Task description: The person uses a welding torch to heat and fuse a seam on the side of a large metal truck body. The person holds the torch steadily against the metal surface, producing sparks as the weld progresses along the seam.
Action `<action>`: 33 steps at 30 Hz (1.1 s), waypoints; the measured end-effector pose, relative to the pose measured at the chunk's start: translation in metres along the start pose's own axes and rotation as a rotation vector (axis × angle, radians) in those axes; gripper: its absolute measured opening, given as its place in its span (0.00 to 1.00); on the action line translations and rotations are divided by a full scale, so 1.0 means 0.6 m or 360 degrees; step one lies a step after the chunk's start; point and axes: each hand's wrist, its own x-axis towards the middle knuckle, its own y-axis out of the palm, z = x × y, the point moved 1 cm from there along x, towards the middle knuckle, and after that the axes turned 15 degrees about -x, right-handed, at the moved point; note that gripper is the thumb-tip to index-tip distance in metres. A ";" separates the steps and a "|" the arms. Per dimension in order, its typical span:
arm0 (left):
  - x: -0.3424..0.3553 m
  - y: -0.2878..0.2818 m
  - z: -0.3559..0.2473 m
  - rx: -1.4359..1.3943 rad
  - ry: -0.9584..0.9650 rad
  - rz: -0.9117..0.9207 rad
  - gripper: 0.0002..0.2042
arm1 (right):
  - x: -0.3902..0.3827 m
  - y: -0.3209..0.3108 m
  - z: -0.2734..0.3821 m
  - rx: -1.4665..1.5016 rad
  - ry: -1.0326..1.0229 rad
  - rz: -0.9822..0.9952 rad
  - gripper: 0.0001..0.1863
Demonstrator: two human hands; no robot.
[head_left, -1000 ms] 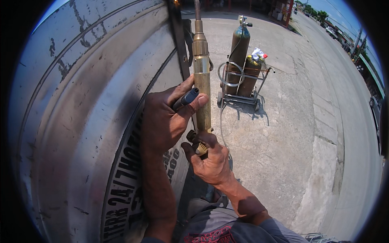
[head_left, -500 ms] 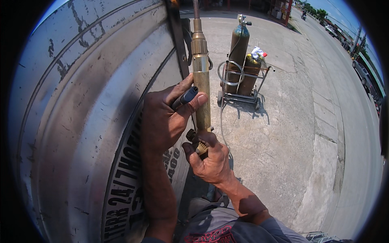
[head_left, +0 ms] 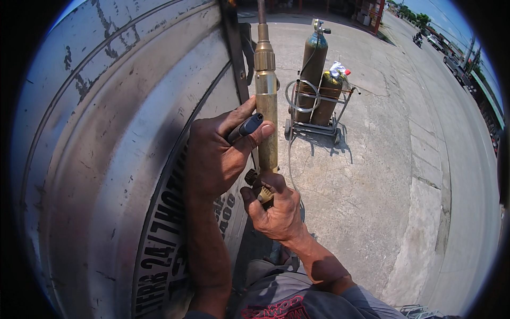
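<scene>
A brass gas torch (head_left: pixel 267 146) stands nearly upright in front of me, its thin tube running up past the top edge. My left hand (head_left: pixel 217 154) is closed round the torch's body from the left. The same hand also grips a short dark lighter-like cylinder (head_left: pixel 245 128) between thumb and fingers. Lower down, my right hand (head_left: pixel 279 211) wraps the torch's base, with thumb and forefinger at a ribbed brass valve knob (head_left: pixel 265 195). A second, darker knob (head_left: pixel 251 176) sticks out to the left. No flame shows at the visible part of the torch.
Close on the left rises a scuffed metal panel (head_left: pixel 127 133) with black lettering. Ahead, two gas cylinders (head_left: pixel 312 69) stand in a wheeled cart (head_left: pixel 313 127), with a hose (head_left: pixel 291 165) running from it toward me. Beyond the concrete pavement (head_left: pixel 366 175), a road carries a motorcycle (head_left: pixel 417 39) and cars.
The torch has shifted very slightly to the right. Both hands keep the same grip. On the road, the motorcycle has come nearer.
</scene>
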 end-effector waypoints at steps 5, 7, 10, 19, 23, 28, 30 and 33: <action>0.001 0.002 0.004 0.0036 0.0201 0.0014 0.25 | -0.004 0.003 -0.007 0.0022 -0.0032 0.0021 0.29; 0.000 0.002 0.003 0.0039 0.0183 0.0016 0.25 | -0.005 0.003 -0.007 0.0028 -0.0021 0.0019 0.29; 0.001 -0.003 0.006 0.0035 0.0159 0.0032 0.25 | -0.003 0.003 -0.005 0.0021 0.0001 0.0045 0.28; 0.000 -0.001 -0.005 0.0014 -0.0020 0.0011 0.27 | -0.001 0.001 -0.001 0.0028 0.0062 0.0057 0.27; 0.000 0.000 -0.009 -0.0046 -0.0008 0.0023 0.27 | -0.004 0.002 -0.002 0.0050 0.0107 0.0071 0.26; 0.000 -0.002 -0.004 -0.0029 -0.0022 0.0029 0.27 | -0.002 0.001 -0.002 0.0057 0.0131 0.0090 0.25; 0.002 -0.002 -0.002 -0.0035 -0.0044 0.0020 0.27 | 0.001 -0.001 0.000 0.0064 0.0130 0.0082 0.25; -0.001 -0.002 0.000 -0.0059 -0.0024 0.0019 0.27 | -0.002 0.000 0.003 0.0082 0.0159 0.0095 0.26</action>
